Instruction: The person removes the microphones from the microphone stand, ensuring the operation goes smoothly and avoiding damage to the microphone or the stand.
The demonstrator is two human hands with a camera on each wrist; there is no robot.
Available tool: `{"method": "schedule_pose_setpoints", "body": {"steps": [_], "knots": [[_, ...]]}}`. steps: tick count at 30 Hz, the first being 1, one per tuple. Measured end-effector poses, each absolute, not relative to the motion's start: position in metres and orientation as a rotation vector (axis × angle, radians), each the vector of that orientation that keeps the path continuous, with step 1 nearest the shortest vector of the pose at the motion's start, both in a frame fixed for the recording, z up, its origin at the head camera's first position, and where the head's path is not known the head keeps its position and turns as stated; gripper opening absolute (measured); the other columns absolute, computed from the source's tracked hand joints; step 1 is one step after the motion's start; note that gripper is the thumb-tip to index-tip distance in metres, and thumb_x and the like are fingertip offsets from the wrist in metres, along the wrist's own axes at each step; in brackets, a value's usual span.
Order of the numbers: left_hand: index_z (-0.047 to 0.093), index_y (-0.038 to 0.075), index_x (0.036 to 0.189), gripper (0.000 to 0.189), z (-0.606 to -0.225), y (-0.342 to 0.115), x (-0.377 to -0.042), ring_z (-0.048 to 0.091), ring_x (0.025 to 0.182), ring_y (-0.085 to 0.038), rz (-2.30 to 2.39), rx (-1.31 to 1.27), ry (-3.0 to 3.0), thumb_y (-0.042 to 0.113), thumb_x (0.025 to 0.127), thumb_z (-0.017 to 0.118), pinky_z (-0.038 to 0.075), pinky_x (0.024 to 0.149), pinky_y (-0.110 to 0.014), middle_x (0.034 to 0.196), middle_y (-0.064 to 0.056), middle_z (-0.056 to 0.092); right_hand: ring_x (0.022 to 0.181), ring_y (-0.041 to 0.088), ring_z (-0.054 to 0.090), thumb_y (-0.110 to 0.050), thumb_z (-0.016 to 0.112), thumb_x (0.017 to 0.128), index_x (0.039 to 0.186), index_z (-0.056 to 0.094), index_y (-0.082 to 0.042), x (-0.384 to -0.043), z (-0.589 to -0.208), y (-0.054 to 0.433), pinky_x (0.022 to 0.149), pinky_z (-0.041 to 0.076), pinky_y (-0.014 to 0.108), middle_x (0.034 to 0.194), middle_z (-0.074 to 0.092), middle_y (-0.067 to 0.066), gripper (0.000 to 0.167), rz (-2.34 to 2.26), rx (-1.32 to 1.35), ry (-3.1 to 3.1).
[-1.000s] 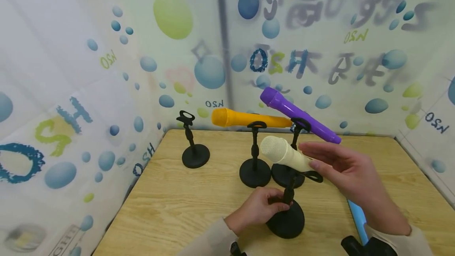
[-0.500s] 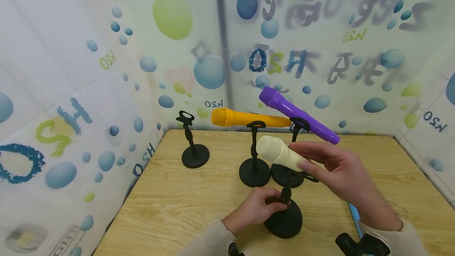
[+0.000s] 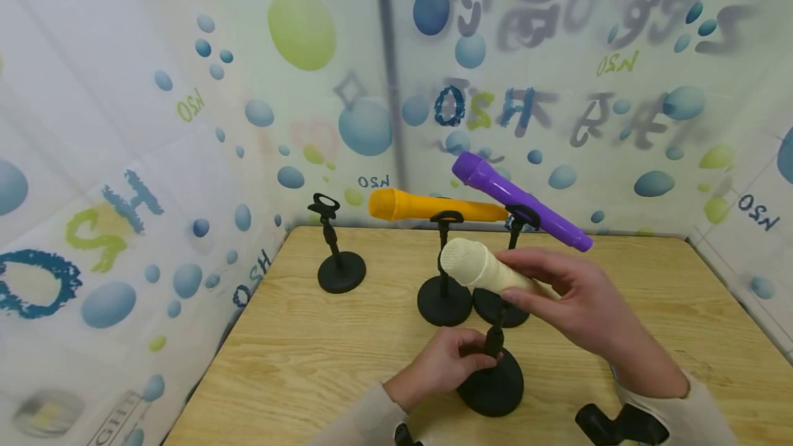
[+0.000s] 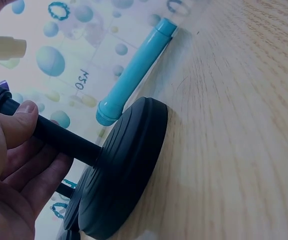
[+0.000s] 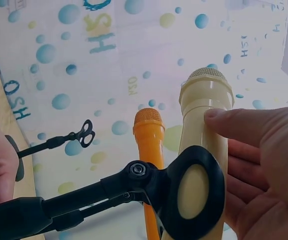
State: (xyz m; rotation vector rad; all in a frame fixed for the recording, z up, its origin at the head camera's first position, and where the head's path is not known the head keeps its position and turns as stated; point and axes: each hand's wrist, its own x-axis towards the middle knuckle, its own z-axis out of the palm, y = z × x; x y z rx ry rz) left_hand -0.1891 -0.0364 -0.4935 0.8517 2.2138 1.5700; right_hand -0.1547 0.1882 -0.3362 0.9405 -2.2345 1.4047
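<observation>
My left hand (image 3: 436,367) grips the pole of a black microphone stand (image 3: 495,387) near the table's front. In the left wrist view its round base (image 4: 128,165) rests tilted in the picture on the wood. My right hand (image 3: 582,301) holds a cream microphone (image 3: 477,266) by its handle, thumb on one side and fingers on the other. The mesh head points left and up. From the right wrist, the stand's ring clip (image 5: 194,192) appears right against the cream handle; whether the handle is seated in it I cannot tell. The head view hides that clip.
Behind, an orange microphone (image 3: 434,206) and a purple microphone (image 3: 526,202) lie in the clips of two black stands. Another black stand (image 3: 341,270) with a bare clip is at the left. A blue microphone (image 4: 138,70) lies on the table. Patterned curtains surround the table.
My right hand has shifted left with the cream microphone, its fingers now closer round the handle. The held stand has moved slightly left with my left hand. My right arm now covers the blue microphone.
</observation>
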Motion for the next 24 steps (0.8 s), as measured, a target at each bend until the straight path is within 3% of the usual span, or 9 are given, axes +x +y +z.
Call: {"method": "schedule_pose_setpoints", "body": {"steps": [15, 24], "knots": [[0.079, 0.004, 0.118, 0.019, -0.4959, -0.0397, -0.1869, 0.076, 0.107, -0.007, 1.634, 0.856, 2.171, 0.007, 0.099, 0.077, 0.058, 0.094, -0.018, 0.111, -0.009, 0.084, 0.110, 0.001, 0.070, 0.002, 0.084, 0.090, 0.132, 0.075, -0.014, -0.1521, -0.3344, 0.1821, 0.095, 0.058, 0.015, 0.127, 0.076, 0.004, 0.046, 1.328, 0.880, -2.323], [0.078, 0.003, 0.123, 0.023, -0.4955, -0.0393, -0.1897, 0.074, 0.110, -0.001, 1.656, 0.888, 2.106, 0.009, 0.102, 0.075, 0.057, 0.098, -0.018, 0.120, -0.014, 0.081, 0.110, 0.000, 0.070, 0.002, 0.085, 0.090, 0.131, 0.076, -0.015, -0.1520, -0.3340, 0.1823, 0.094, 0.058, 0.014, 0.128, 0.077, 0.005, 0.046, 1.303, 0.861, -2.322]]}}
